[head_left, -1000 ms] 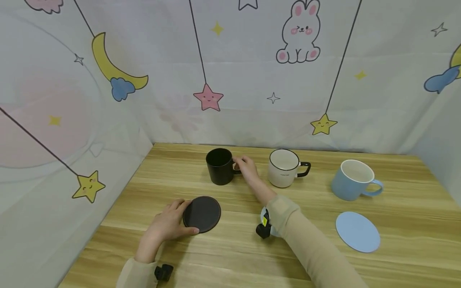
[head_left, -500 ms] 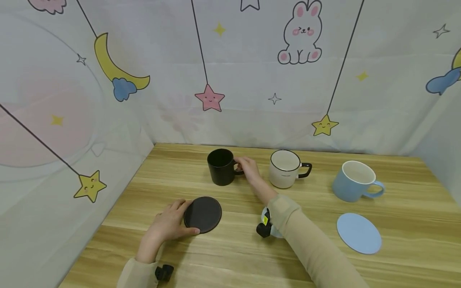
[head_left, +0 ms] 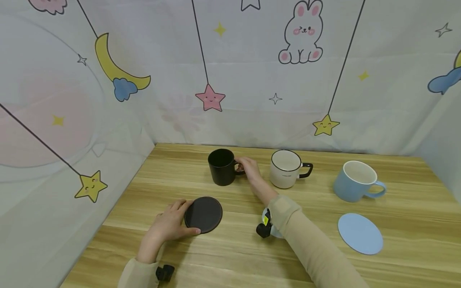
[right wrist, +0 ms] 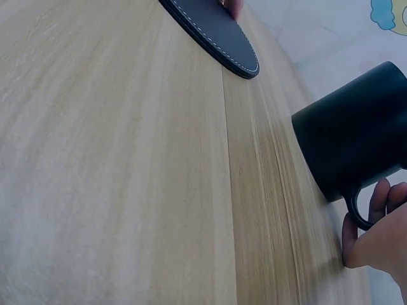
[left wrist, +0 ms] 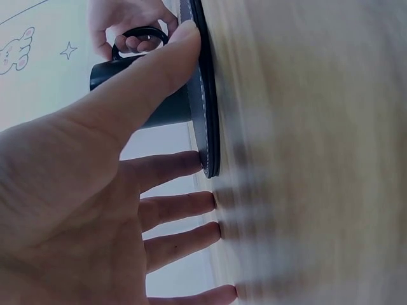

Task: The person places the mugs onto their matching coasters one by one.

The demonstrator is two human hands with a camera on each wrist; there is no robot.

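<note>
My left hand (head_left: 169, 222) lies on the table at the left rim of a round black coaster (head_left: 204, 215). Its fingers are spread and mostly straight; in the left wrist view the thumb (left wrist: 172, 54) rests on the coaster, and the index fingertip meets its edge. White stitching runs along the coaster's border in the right wrist view. Farther back, my right hand (head_left: 249, 170) holds the handle of a black mug (head_left: 222, 170), fingers curled through it. This mug (right wrist: 350, 130) stands upright on the wood, handle toward the right.
A white mug with a black rim (head_left: 283, 172) stands right of my right hand, and a light blue mug (head_left: 353, 184) farther right. A light blue coaster (head_left: 360, 234) lies before it. Another pale coaster (head_left: 276, 232) is partly hidden under my right forearm. A patterned cloth backs the table.
</note>
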